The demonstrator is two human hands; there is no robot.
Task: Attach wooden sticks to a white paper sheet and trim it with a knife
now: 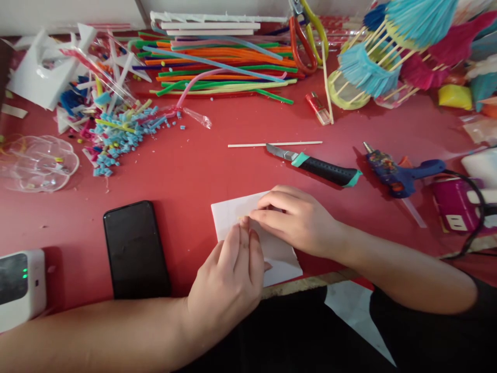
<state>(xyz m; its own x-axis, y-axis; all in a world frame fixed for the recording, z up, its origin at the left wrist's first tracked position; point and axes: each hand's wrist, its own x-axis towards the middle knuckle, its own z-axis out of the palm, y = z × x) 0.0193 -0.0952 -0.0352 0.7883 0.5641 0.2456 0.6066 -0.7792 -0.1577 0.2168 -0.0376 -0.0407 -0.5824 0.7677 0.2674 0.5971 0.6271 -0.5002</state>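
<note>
A white sheet of card or foam board [229,207] lies at the table's front edge beneath both hands. My left hand [235,269] is closed over it, fingers pressed together and tips near the sheet's middle. From the right, my right hand [298,220] reaches in with bent fingers, its fingertips meeting those of the left. A tiny yellowish bit [241,217] shows at the fingertips; its kind is too small to make out. Beyond the hands rest a utility knife [318,167] with a black and teal handle and a thin wooden stick [248,145].
A black phone [135,251] and a white device [23,285] lie left. At right sit a blue glue gun [404,173] and a purple box [458,204]. Behind are pipe cleaners [225,62], pliers [301,44], blue foam bits [120,129], a clear tray [39,163] and paper-and-stick models [365,72].
</note>
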